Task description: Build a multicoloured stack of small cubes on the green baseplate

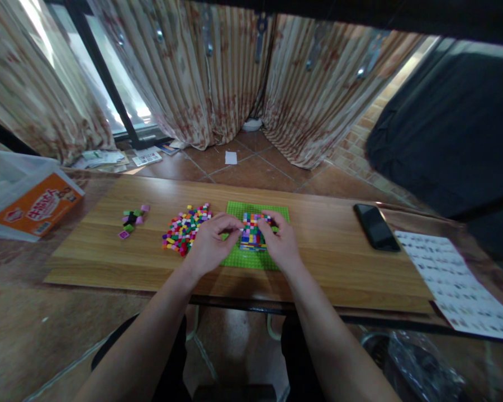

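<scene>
A block built from small multicoloured toy bricks [251, 239] stands on a green studded baseplate [255, 260] in the middle of the table. My left hand [212, 240] is at the block's left side, thumb and forefinger pinched together. Something tiny and whitish shows at those fingertips, too small to name. From the right, my right hand [280, 240] holds the block, with the thumb against it and the forefinger along its far edge. Beside my left hand spreads a pile of loose toy bricks [182, 230], partly hidden by that hand.
A smaller group of bricks [131, 219] lies farther left on the wooden table [339, 273]. A clear plastic box [25, 195] with an orange label stands at the left end. To the right lie a black phone [376, 227] and a printed sheet [456, 282].
</scene>
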`<state>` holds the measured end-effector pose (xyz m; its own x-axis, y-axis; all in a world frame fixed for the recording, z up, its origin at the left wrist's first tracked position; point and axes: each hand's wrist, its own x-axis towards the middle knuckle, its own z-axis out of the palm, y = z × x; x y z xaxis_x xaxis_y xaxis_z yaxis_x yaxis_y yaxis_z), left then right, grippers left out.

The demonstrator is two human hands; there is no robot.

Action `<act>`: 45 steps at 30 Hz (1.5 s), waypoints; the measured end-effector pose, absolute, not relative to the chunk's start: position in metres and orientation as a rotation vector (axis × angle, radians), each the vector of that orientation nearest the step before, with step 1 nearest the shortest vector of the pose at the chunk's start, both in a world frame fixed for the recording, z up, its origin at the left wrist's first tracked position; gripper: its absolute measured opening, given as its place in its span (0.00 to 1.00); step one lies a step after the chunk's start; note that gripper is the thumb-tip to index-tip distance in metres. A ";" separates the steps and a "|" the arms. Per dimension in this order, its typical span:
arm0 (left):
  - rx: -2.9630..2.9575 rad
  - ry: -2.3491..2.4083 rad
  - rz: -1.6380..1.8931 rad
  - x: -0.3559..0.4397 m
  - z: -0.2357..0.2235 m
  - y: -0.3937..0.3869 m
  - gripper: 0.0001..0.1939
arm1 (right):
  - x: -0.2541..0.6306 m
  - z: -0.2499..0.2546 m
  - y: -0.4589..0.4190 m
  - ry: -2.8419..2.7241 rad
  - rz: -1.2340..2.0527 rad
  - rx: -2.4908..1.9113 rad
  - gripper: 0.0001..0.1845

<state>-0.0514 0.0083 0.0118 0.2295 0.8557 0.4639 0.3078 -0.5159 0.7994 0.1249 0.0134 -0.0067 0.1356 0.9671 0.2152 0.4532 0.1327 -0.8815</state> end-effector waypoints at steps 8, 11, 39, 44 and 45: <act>2.042 1.053 1.281 -0.050 0.015 0.006 0.06 | 0.126 -0.008 0.014 -1.481 0.680 -1.453 0.23; 2.023 1.048 1.285 -0.050 0.015 0.006 0.06 | 0.126 -0.008 0.013 -1.479 0.675 -1.455 0.22; 1.946 1.077 1.334 -0.047 0.013 0.006 0.06 | 0.125 -0.009 0.014 -1.474 0.690 -1.466 0.23; 1.903 1.096 1.324 -0.046 0.013 0.007 0.06 | 0.125 -0.011 0.015 -1.478 0.675 -1.478 0.22; 1.899 1.097 1.317 -0.046 0.013 0.006 0.06 | 0.125 -0.011 0.014 -1.478 0.674 -1.483 0.23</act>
<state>-0.0462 0.0064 0.0127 0.1763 0.8676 0.4650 0.3002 -0.4973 0.8140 0.1250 0.0145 -0.0106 0.1335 0.9673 0.2156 0.4718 0.1292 -0.8722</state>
